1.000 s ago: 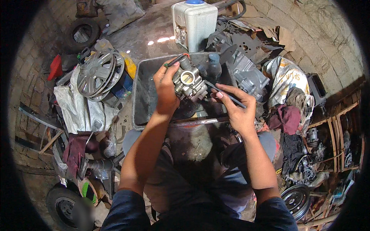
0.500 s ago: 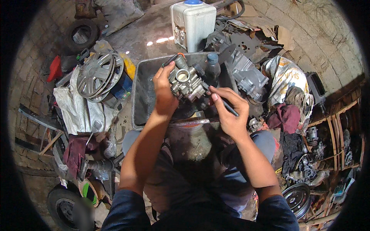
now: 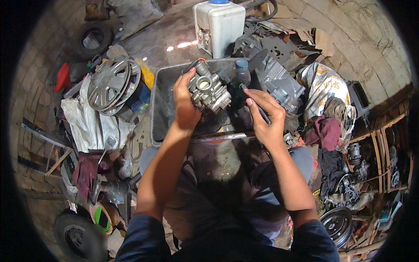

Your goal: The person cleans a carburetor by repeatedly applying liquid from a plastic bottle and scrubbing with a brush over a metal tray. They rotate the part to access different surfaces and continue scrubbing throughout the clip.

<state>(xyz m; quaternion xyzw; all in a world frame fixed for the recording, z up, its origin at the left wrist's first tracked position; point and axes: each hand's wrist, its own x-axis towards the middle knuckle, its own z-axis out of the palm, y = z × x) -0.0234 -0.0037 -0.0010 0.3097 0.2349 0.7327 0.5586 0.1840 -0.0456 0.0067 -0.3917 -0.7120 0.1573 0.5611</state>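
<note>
My left hand (image 3: 185,100) is closed around the side of a silver metal carburetor (image 3: 211,92), holding it up over a dark grey tub (image 3: 156,109). Its round bore faces up, and a bit of orange shows at its far end. To the right, my right hand (image 3: 269,120) pinches a slim black-handled tool (image 3: 264,114). The tool's tip points up and left, a short gap away from the carburetor; what kind of tip it has is too small to tell. Behind the tool stands a clear plastic bottle (image 3: 241,73) with a blue cap, inside the tub.
A white jug (image 3: 220,30) with a blue cap stands beyond the tub. Right of it lies a large grey metal casing (image 3: 279,85). Silver wheel covers (image 3: 109,85) and a white sack (image 3: 94,126) are on the left. A maroon cloth (image 3: 323,133) lies at right.
My right hand has drawn the tool back to the right, away from the carburetor. The carburetor has shifted and turned slightly in my left hand.
</note>
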